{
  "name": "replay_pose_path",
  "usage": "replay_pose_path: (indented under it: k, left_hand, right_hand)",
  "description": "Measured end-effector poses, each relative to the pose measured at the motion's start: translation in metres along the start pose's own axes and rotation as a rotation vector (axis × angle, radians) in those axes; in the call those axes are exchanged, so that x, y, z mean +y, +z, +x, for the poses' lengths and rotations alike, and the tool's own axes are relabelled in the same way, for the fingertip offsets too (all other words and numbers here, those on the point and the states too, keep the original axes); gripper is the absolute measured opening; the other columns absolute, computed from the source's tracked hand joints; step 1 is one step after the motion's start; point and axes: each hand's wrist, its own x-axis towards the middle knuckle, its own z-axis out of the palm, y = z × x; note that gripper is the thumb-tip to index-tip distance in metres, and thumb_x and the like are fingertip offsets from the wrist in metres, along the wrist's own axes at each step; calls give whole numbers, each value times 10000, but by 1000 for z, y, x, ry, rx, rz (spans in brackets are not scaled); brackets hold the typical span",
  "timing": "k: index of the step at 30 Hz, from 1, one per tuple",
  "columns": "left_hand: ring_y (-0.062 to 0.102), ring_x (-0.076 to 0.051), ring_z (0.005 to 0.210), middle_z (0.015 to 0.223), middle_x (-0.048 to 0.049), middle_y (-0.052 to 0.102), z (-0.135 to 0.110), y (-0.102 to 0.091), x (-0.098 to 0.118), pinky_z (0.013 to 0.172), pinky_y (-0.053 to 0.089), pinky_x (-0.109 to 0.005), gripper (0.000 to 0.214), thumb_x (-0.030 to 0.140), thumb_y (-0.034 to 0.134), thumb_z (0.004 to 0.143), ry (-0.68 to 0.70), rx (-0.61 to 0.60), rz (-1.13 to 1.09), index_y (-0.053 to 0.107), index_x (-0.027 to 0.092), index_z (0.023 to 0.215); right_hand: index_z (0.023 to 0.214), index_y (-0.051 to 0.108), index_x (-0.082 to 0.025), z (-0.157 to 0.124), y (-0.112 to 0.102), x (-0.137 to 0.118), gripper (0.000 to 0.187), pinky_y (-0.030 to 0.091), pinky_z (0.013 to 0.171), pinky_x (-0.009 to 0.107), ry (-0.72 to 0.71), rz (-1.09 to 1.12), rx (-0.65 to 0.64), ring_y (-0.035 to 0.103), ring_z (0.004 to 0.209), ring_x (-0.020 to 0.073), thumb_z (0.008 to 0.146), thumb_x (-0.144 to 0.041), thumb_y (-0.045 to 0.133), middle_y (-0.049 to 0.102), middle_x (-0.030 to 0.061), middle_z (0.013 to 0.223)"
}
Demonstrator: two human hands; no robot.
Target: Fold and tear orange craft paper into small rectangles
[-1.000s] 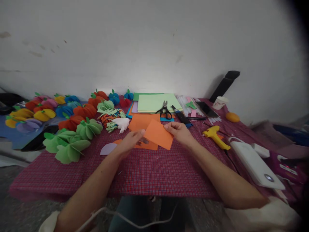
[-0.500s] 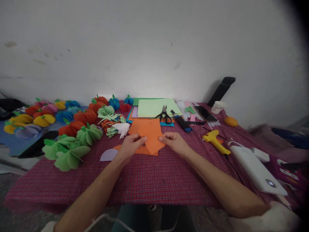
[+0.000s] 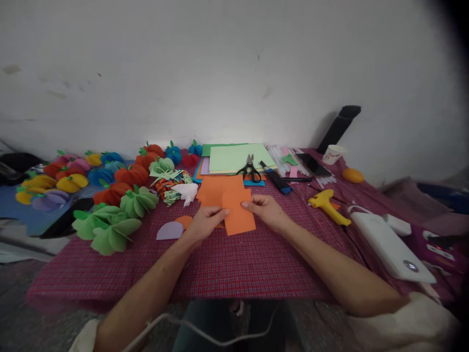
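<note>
An orange paper sheet (image 3: 239, 217), roughly rectangular, is held up over the middle of the table. My left hand (image 3: 208, 222) pinches its left edge between thumb and fingers. On the opposite edge, my right hand (image 3: 266, 210) grips it the same way. Behind it lie more orange sheets (image 3: 212, 189) flat on the cloth. Just left of my left hand are a lilac half-round paper (image 3: 170, 231) and an orange rounded piece (image 3: 184, 221). Black-handled scissors (image 3: 249, 169) rest on a stack of coloured paper (image 3: 232, 159) beyond the hands.
Paper pumpkins (image 3: 132, 174) in several colours fill the left side, beside paper scraps (image 3: 170, 186). A box cutter (image 3: 276, 178), glue sticks (image 3: 280, 164), a phone (image 3: 314, 165), a paper cup (image 3: 333, 154), a yellow glue gun (image 3: 329, 205) and a white power bank (image 3: 390, 244) lie to the right.
The held orange sheet has turned from a slanted position to nearly upright and come slightly right. Both hands still grip it, and the view has shifted slightly.
</note>
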Motion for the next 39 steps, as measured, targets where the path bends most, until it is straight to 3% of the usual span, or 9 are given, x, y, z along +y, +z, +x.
replay_pose_path:
  k: [6, 15, 19, 23, 27, 31, 36, 39]
  left_hand:
    - [515, -110, 626, 713, -31, 619, -1, -5, 4, 599, 390, -223, 313, 403, 504, 750, 100, 73, -91, 619, 114, 722]
    - [518, -112, 613, 756, -69, 622, -2, -6, 5, 588, 383, -236, 342, 423, 502, 746, 73, 70, -179, 611, 98, 764]
    - [516, -116, 597, 702, -42, 623, -3, -3, 6, 550, 375, -224, 362, 459, 504, 725, 46, 51, -99, 622, 118, 746]
    - [470, -98, 518, 566, -1, 574, -3, -2, 4, 510, 357, -211, 327, 438, 582, 655, -32, -22, 70, 607, 116, 602]
    - [427, -80, 477, 502, 19, 517, -1, -5, 3, 472, 322, -196, 330, 432, 565, 665, -15, 56, 126, 577, 119, 561]
    - [364, -57, 432, 433, 44, 444, 0, -8, 5, 435, 271, -183, 334, 409, 579, 656, 3, 194, 155, 524, 125, 489]
    - [503, -121, 559, 612, -15, 600, 0, -2, 1, 516, 378, -221, 333, 427, 617, 610, -46, 105, 37, 641, 112, 713]
    - [533, -142, 591, 647, -34, 625, 2, -2, -3, 555, 408, -246, 347, 433, 629, 597, -69, 119, -6, 649, 102, 701]
  right_hand:
    - [717, 625, -148, -2, 2, 0, 222, 441, 710, 305, 21, 95, -35, 590, 692, 139, 630, -351, 648, 653, 18, 752]
    - [722, 631, -151, -4, 6, 1, 208, 445, 706, 304, 47, 107, -34, 588, 687, 137, 628, -335, 655, 654, 28, 745]
    - [729, 631, -152, -2, 7, 2, 228, 454, 702, 310, 24, 94, 52, 583, 683, 142, 620, -351, 657, 650, 35, 749]
    - [739, 628, -154, -2, 7, 1, 257, 460, 684, 308, 27, 71, 91, 578, 674, 144, 617, -379, 651, 648, 36, 762]
    - [748, 630, -152, -2, 8, 2, 271, 448, 666, 282, 87, 32, -1, 574, 672, 140, 636, -399, 630, 644, 34, 747]
    - [616, 603, -146, -3, 7, 5, 259, 406, 536, 229, 135, -81, -79, 505, 510, 92, 637, -403, 623, 591, -4, 586]
    - [556, 571, -147, -4, 7, 5, 285, 378, 491, 209, 87, -167, -84, 470, 461, 79, 628, -418, 622, 546, -28, 513]
    - [584, 600, -146, -4, 7, 5, 302, 401, 513, 218, 93, -207, -142, 506, 489, 93, 650, -441, 595, 592, -1, 552]
